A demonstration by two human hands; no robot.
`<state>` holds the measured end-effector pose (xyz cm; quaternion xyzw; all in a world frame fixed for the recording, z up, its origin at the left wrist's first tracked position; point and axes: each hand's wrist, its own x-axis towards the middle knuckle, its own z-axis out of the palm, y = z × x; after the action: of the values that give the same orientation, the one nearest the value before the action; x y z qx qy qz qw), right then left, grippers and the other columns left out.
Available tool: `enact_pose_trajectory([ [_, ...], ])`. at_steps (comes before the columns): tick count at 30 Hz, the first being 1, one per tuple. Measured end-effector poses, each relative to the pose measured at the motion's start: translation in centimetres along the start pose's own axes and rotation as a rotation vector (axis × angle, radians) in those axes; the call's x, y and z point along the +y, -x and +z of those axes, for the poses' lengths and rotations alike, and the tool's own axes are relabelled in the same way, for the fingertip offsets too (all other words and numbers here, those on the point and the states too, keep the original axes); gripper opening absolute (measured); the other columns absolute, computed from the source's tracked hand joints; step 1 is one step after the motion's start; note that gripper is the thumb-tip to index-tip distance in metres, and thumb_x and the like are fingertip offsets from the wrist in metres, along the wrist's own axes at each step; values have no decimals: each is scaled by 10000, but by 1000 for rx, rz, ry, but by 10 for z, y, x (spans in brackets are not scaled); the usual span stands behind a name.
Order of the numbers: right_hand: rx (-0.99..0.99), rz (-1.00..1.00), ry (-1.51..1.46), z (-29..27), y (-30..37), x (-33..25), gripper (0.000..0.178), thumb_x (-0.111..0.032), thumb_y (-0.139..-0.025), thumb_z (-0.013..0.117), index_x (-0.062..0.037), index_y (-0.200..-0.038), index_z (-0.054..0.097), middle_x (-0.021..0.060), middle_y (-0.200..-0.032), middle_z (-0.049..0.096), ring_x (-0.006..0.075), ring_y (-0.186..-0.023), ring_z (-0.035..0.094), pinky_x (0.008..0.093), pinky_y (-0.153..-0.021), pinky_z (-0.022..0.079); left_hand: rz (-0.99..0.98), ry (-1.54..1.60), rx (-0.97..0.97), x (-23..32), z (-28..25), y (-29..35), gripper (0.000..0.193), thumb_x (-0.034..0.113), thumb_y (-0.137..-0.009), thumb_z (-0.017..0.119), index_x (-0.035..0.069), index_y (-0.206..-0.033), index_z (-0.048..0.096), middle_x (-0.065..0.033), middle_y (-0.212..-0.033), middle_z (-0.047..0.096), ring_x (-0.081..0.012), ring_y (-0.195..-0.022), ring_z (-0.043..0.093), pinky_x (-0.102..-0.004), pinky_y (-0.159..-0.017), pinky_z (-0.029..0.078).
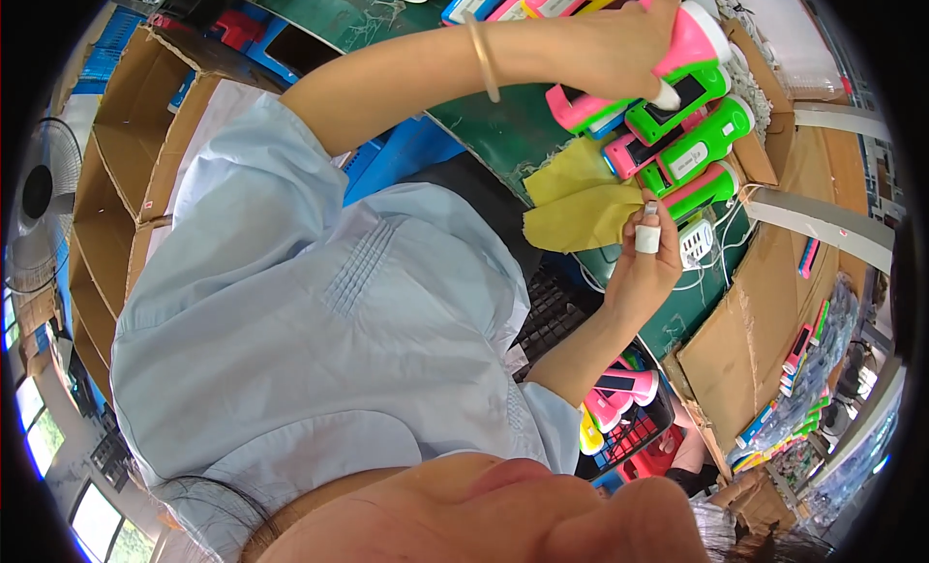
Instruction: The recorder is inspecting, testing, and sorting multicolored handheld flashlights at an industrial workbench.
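Tracing the bare table edge [491, 142], I see the left hand [631, 55] on torches [692, 159], the right hand [646, 268] well apart, a power strip [695, 243] crowding it; I can't tell either grip.

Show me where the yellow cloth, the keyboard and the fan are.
Yellow cloth [586, 214]: head view, on the middle of its spread fabric.
Keyboard [554, 316]: head view, on its black keys.
Fan [38, 190]: head view, on its dark hub.

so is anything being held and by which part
The left grip seems to hold a pink flashlight by its body, near the wide head; whether the right grip holds anything cannot be told.
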<state>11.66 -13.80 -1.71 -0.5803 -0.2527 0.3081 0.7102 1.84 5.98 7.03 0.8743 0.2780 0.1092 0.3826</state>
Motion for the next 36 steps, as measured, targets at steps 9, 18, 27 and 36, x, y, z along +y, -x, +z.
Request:
enact_pose_trajectory([
  [9,25,-151,90,17,-23,-14,143,8,-770,637,28,-911,623,57,-844,607,96,-713,539,211,-671,433,-30,924,-97,-23,23,-16,543,295,-808,625,-85,-1143,429,-164,-938,585,-199,-796,600,-322,-681,494],
  [18,-291,-555,916,39,-26,-44,145,30,-674,641,-28,-806,624,86,-721,573,233,-674,577,308,-628,459,13,1094,19,-24,64,10,399,331,-862,552,27,-1113,494,-79,-907,572,-135,-798,563,-288,-678,484],
  [27,-569,-1071,821,46,9,-24,309,-35,-576,685,-37,-879,624,65,-779,500,206,-649,467,310,-565,387,179,1937,-300,-36,60,9,566,539,-878,394,49,-1145,487,-64,-887,561,-174,-754,561,-312,-677,479],
  [36,30,-749,818,78,33,-19,575,-241,-616,770,-16,-1089,533,51,-740,465,197,-633,478,311,-540,407,341,2047,-212,-24,74,28,732,658,-821,333,42,-1210,406,-51,-828,497,-173,-701,468,-319,-679,428],
])
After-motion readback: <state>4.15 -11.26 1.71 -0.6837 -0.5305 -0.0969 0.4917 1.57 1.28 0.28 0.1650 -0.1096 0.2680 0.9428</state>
